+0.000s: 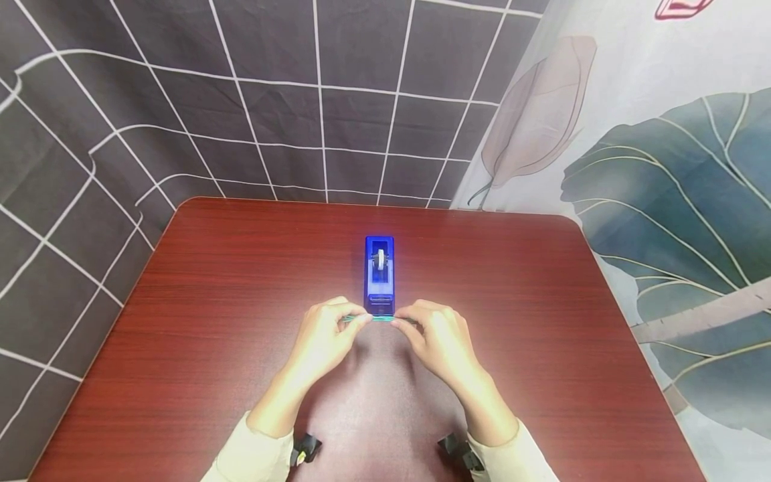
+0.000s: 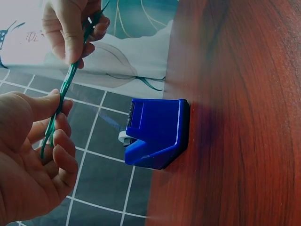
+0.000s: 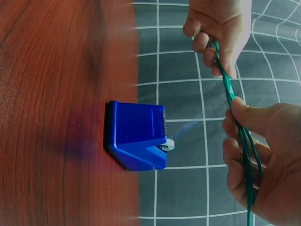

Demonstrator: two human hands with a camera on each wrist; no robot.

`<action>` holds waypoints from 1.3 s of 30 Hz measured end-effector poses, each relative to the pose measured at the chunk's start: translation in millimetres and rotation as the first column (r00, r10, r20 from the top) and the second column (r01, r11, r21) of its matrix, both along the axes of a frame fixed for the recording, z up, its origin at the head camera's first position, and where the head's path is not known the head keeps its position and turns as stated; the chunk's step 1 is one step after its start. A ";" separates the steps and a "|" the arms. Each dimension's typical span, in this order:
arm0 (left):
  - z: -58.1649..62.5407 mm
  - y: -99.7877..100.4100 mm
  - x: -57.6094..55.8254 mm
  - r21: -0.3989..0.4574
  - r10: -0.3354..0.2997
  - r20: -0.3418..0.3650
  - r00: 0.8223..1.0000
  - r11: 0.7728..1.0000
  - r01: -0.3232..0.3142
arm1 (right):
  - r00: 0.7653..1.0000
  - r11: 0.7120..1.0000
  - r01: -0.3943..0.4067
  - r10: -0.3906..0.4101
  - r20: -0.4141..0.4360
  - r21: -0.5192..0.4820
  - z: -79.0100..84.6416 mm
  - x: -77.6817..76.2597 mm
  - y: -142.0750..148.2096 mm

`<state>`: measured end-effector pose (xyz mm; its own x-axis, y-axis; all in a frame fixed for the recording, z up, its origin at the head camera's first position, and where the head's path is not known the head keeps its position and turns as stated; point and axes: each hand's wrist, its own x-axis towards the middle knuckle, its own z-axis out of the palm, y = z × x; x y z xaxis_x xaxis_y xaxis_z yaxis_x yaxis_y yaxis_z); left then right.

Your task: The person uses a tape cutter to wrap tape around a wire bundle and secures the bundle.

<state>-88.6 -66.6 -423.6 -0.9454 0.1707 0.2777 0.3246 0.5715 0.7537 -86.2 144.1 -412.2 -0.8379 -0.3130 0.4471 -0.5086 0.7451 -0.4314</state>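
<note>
Both hands hold a bundle of thin green strands (image 1: pixel 382 318) level, just in front of a blue tape dispenser (image 1: pixel 381 289). My left hand (image 1: pixel 325 333) pinches it between thumb and fingers on one side. On the other side my right hand (image 1: pixel 442 338) pinches it the same way, leaving a short stretch bare between the hands. From the dispenser's cutting end a faint clear strip of tape (image 3: pixel 186 128) runs toward that stretch. Loose strand ends lie along the right palm in the right wrist view. Whether the tape sticks to the bundle I cannot tell.
The dispenser stands on a reddish-brown wooden table (image 1: pixel 241 268), with a white tape roll (image 1: pixel 381 260) inside it. Behind the table hangs a dark gridded curtain (image 1: pixel 355 120). A leaf-patterned cloth (image 1: pixel 662 201) hangs on the right.
</note>
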 end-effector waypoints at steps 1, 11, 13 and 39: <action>-0.2 -0.1 0.0 -0.001 0.002 0.000 1.000 1.000 -0.002 | 1.000 1.000 0.000 0.000 0.000 -0.002 0.0 -0.1 -0.1; -3.5 -0.6 -2.0 0.000 0.013 -0.042 0.999 1.000 -0.013 | 1.000 1.000 0.011 -0.011 0.012 -0.005 0.4 -1.7 -1.0; -4.6 -0.8 -2.4 0.003 0.012 -0.051 0.999 1.000 -0.012 | 1.000 1.000 0.014 -0.014 0.014 -0.001 0.4 -1.8 -1.0; -12.1 -2.7 -4.0 0.037 -0.002 -0.078 0.997 0.999 0.005 | 0.993 0.989 0.003 -0.020 0.112 0.148 2.2 -0.8 -3.1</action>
